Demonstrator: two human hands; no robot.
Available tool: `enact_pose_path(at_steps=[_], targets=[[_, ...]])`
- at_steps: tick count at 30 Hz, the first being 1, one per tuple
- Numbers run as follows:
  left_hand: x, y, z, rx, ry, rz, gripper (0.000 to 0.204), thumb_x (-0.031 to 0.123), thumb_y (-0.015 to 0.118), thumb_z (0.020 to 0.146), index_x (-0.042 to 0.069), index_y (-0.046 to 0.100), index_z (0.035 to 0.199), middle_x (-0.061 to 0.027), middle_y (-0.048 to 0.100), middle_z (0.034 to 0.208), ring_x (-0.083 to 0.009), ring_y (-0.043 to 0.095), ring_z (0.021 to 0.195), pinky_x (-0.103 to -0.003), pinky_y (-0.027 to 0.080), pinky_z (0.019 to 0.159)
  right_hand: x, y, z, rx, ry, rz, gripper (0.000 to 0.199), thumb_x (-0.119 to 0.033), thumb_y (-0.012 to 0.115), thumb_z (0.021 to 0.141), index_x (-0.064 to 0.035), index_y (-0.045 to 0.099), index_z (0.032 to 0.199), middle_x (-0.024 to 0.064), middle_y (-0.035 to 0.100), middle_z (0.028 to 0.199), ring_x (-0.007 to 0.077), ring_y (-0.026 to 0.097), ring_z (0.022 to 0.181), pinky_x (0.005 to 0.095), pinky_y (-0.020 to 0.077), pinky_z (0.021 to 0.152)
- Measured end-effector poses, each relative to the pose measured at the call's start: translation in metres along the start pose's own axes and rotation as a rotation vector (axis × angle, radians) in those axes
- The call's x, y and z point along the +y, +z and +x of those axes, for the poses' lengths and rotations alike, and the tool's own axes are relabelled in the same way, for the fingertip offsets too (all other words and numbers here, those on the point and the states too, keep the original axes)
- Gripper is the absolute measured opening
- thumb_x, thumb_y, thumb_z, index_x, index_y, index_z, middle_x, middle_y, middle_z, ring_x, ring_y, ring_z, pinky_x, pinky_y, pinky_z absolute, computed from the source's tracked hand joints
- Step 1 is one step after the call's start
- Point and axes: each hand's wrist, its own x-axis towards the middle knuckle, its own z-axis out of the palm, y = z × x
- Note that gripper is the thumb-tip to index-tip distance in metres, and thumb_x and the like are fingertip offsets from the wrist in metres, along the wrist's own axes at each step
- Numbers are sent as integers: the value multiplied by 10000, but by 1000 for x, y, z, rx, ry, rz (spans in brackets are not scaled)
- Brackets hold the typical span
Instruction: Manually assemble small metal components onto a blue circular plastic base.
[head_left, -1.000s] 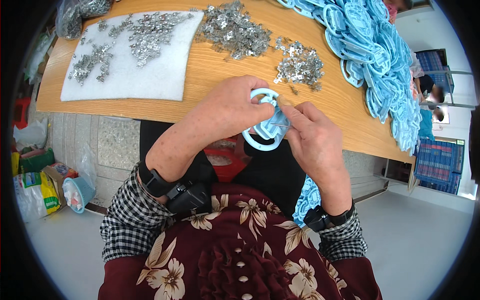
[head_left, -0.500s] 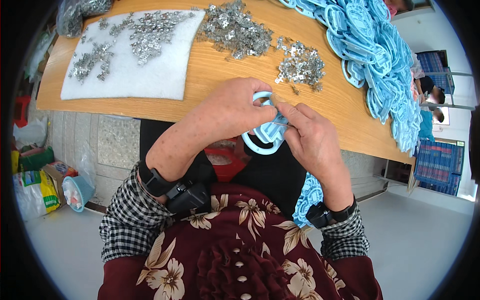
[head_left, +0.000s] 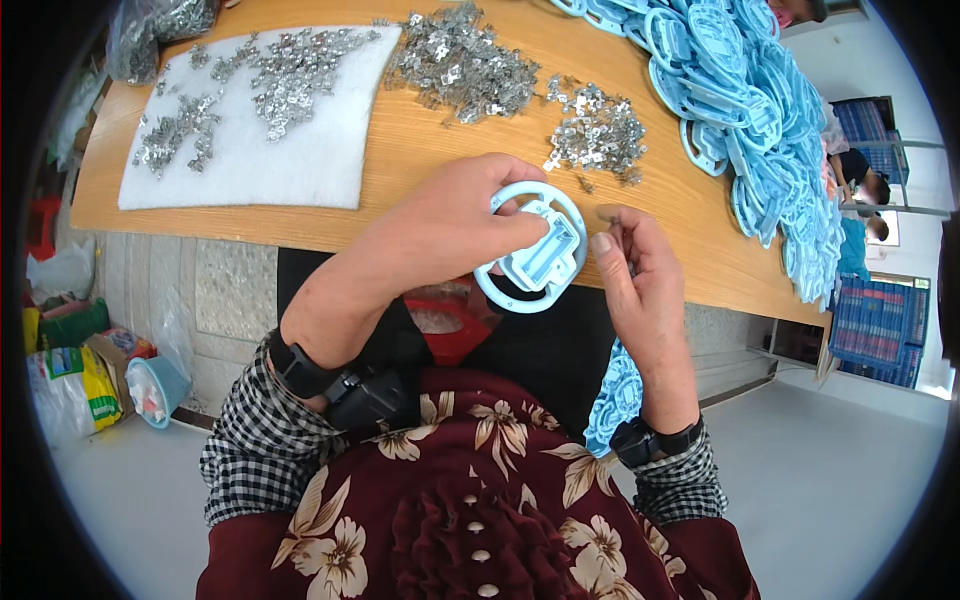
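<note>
My left hand (head_left: pixel 487 215) grips a light blue plastic steering-wheel part (head_left: pixel 560 285) by its rim, the thumb on its middle piece. The wheel is held at the table's front edge, its recessed box facing up. Just to its right, apart from it, is my right hand (head_left: pixel 645 275); the fingers are curled, and a small greyish bit shows between them, too hidden to name. Beyond my hands lie a small pile of metal clips (head_left: pixel 597 132) and a larger pile of metal clips (head_left: pixel 465 65). More clips are spread over a white foam sheet (head_left: pixel 330 165).
A big heap of blue wheel parts (head_left: pixel 745 110) covers the table's right side. More blue parts (head_left: pixel 613 405) sit below by my right forearm. Plastic bags (head_left: pixel 130 55) stand at the far left corner. On the floor is a blue bin (head_left: pixel 172 385). Blue crates (head_left: pixel 875 325) stand at right.
My right hand has drawn away to the right from the wheel. The thin metal tool that it held against the wheel no longer shows plainly. The wheel has turned to face upward more.
</note>
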Motion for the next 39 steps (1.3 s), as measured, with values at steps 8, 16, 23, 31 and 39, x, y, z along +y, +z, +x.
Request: enact_pose_path(at_steps=[8,16,23,31,39], targets=[[-4,0,-8,-88,37,-201,522,111,622,945,-61,418,1393,-105,651,1171,-138,648,985,-276,548,836,-11,2,2,-278,445,789,279,-229,536,1048,1,610,1187,-45,568,801,11,403,574,168,280,483],[21,13,-5,107,201,411,393,137,633,809,-38,642,1161,-163,701,970,-232,693,875,-343,545,792,-8,-5,6,-342,313,507,275,-202,556,1030,9,603,1198,-26,571,789,48,485,643,224,405,566],[3,27,3,346,309,622,401,157,625,799,-41,622,1147,-222,692,1003,-349,689,891,-395,546,810,-5,-6,-7,-143,156,213,300,-185,595,1016,6,566,1247,18,597,957,51,506,788,190,415,666],[4,17,-3,178,68,-159,348,144,459,964,-41,571,1237,-134,673,1010,-191,675,849,-324,568,724,-11,-12,-9,-85,268,573,139,-128,581,1008,-3,592,1066,-34,545,778,54,496,685,241,438,632],[9,14,-17,-6,-22,-694,426,317,477,1052,-28,537,1294,-157,631,1142,-229,663,999,-335,598,722,-25,5,-3,-84,129,544,160,-170,502,1054,-55,515,1164,-42,496,772,30,438,651,181,360,557]])
